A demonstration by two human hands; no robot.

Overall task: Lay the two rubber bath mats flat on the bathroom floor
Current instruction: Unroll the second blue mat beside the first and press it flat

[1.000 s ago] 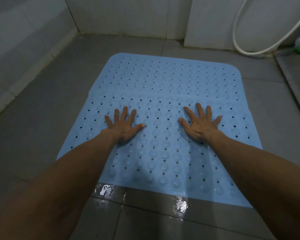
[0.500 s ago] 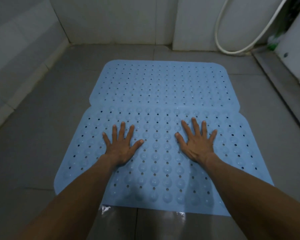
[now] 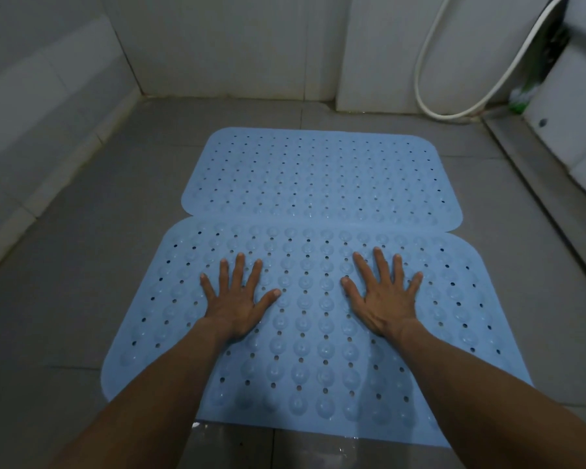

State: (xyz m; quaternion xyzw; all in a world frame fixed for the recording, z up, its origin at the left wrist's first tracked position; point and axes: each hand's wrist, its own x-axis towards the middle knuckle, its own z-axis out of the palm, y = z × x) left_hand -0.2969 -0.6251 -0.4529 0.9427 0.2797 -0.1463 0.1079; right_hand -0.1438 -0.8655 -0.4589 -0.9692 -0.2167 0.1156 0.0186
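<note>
Hands lie flat on the near bath mat [image 3: 318, 333], palms down. The left hand [image 3: 236, 299] presses the mat left of its middle, fingers spread wide and pointing away from the person, thumb out toward the centre. The right hand [image 3: 384, 296] rests the same way right of the middle, well apart from the left, its grip fully opened out and holding nothing.

Both mats are pale blue rubber, dotted with rows of small holes and round raised bumps. The near one lies flat on the grey tiled floor [image 3: 65, 282], its long side running left to right, its near edge partly hidden by the forearms. The far bath mat [image 3: 318, 177] lies flat beyond it, also lengthwise left to right, and the two meet along their long edges; whether they overlap or only touch cannot be told. The far mat sits slightly to the right of the near one.

A wet sheen shows on the tile just before the near mat. A white hose [image 3: 430, 79] loops down the far wall at right.
</note>
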